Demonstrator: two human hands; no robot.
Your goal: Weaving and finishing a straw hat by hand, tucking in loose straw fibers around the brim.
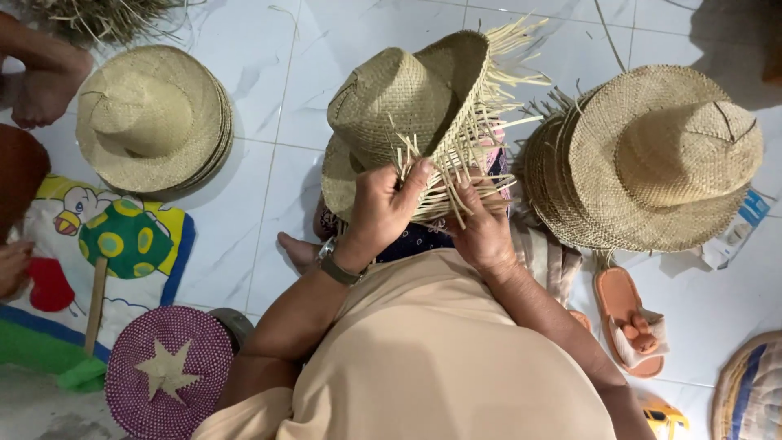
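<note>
An unfinished straw hat (pixel 407 98) with loose strands sticking out of its brim rests tilted on my lap. My left hand (pixel 383 204) grips the brim's woven edge and pinches several loose strands. My right hand (pixel 482 228) holds the same edge from the right, fingers curled among the strands. A watch sits on my left wrist.
A stack of finished straw hats (pixel 652 155) stands at the right, another stack (pixel 155 114) at the left. A purple woven fan with a star (pixel 167 371) lies bottom left beside a colourful mat (pixel 114 244). An orange sandal (pixel 631 322) is at the right. Another person's foot (pixel 45 81) is top left.
</note>
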